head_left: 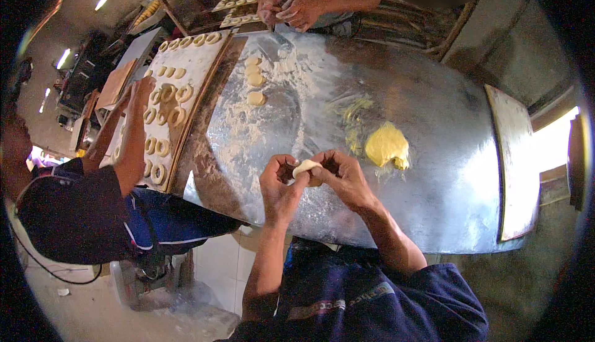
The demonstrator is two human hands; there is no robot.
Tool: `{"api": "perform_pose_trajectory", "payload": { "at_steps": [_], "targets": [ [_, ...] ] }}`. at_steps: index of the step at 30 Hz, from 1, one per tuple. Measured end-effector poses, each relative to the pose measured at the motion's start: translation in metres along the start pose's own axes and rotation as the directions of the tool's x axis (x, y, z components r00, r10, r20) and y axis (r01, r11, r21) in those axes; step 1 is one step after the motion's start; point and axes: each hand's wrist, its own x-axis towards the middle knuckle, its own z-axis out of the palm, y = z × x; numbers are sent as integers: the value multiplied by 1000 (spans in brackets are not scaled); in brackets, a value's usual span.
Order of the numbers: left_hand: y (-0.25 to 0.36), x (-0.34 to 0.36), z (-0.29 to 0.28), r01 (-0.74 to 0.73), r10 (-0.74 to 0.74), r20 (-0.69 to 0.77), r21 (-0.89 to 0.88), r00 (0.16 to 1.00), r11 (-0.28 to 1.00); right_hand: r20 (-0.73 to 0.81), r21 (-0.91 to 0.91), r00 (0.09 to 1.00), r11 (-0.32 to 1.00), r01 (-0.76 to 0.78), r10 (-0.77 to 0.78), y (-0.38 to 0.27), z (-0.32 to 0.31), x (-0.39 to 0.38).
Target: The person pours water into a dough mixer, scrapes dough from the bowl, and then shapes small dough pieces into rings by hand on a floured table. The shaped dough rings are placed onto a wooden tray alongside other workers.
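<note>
Both of my hands meet over the near edge of a metal worktable [434, 175], pinching one small pale piece of dough [305, 167]. My left hand [282, 187] grips its left side, thumb and fingers curled in. On the other side my right hand [341, 179] presses it with the thumb, fingers bent behind. Part of the dough is hidden by my fingers. Right of my hands sits a mound of soft yellow fat or dough [387, 145], smeared on the metal. Farther off, several flat dough rounds [255, 98] lie in a row on the floured surface.
At left, a large board [170, 88] carries rows of dough rings, and a co-worker [74, 212] reaches over it. Across the table another person's hands [291, 12] are held together. Racks with trays [229, 1] stand behind. A pale board [514, 162] leans at the right end.
</note>
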Motion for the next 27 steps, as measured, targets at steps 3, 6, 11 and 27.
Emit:
{"api": "perform_pose_trajectory", "payload": {
  "at_steps": [3,6,11,27],
  "targets": [
    [2,-16,10,-85,87,36,-62,996,994,52,32,998,998,-50,48,-7,-5,-11],
    [8,-21,-3,-31,51,291,-73,955,997,150,-25,979,990,-139,141,-19,-7,-7],
    [5,5,-23,-409,359,203,335,911,849,193,-432,947,845,316,-256,-18,9,9],
    [-18,40,-35,23,-64,-101,-364,993,931,-35,-322,986,936,143,-163,16,36,33]
  ]
}}
